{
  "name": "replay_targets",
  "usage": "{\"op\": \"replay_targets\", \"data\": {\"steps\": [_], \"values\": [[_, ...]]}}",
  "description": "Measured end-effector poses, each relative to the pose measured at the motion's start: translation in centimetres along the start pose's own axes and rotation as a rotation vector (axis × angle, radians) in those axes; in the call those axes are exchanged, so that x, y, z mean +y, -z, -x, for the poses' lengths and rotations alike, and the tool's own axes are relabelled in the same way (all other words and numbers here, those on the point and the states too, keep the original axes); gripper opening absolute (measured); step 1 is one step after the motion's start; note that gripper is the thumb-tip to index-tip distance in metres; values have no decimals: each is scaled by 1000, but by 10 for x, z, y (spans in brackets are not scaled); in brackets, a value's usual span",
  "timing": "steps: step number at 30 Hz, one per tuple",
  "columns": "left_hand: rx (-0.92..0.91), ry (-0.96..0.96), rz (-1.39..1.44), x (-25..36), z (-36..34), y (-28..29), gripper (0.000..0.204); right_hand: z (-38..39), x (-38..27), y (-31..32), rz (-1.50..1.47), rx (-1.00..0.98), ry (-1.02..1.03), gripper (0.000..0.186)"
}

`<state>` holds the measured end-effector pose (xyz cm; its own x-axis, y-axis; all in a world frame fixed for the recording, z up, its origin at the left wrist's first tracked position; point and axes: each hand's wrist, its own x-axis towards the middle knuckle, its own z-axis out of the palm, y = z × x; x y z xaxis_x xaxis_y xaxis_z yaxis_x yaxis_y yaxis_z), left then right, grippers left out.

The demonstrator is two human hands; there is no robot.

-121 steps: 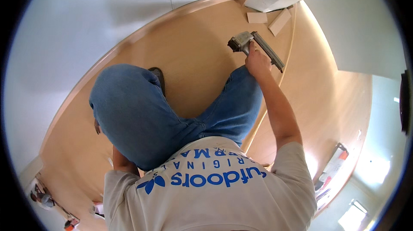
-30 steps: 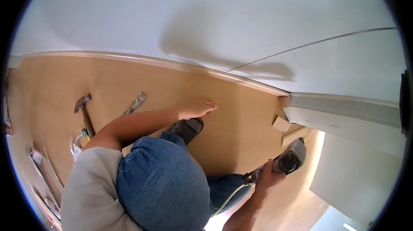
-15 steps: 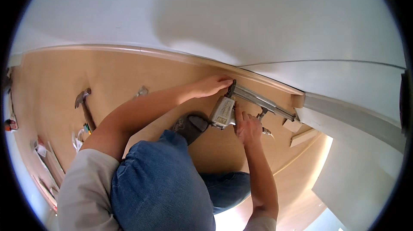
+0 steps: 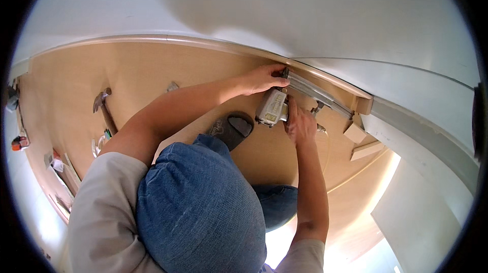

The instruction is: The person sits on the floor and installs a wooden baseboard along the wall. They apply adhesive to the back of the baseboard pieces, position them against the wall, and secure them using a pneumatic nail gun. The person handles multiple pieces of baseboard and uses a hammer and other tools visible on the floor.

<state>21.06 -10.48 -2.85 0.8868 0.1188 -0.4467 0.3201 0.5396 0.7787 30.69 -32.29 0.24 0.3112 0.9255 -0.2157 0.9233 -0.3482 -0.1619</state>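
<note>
A silver pneumatic nail gun (image 4: 273, 106) lies on its side along the pale wooden skirting strip (image 4: 325, 76), its long magazine angled toward the right corner. My right hand (image 4: 300, 120) is closed round the gun's handle, near the fitting of a thin yellow hose (image 4: 327, 161). My left hand (image 4: 264, 79) reaches to the gun's dark nose against the strip, fingers and thumb gripping it. My foot in a dark grey slipper (image 4: 229, 131) is just below the gun.
A white wall (image 4: 229, 4) rises behind the strip. A hammer (image 4: 107, 113) and small tools lie at left, more items (image 4: 20, 142) at the far left edge. Small wood blocks (image 4: 355, 133) sit by the right corner, beside a pale upright panel (image 4: 417, 202).
Four seconds ago I held the gun out at the right; now it is along the skirting. My left hand has come forward from beside my knee onto its nose.
</note>
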Motion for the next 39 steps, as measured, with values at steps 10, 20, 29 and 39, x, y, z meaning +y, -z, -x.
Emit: {"op": "replay_targets", "data": {"steps": [10,20,29,39], "values": [[14,45,-7,-5,-2,5,56,-5,3,3,-38,-82,14,59],[16,44,0,-5,-2,5,63,-4,0,11,-23,-50,27,46],[23,50,-57,-6,-6,5,57,-1,8,-1,-37,-88,1,59],[35,56,-37,-1,-2,4,63,-5,4,4,-96,-71,1,61]]}}
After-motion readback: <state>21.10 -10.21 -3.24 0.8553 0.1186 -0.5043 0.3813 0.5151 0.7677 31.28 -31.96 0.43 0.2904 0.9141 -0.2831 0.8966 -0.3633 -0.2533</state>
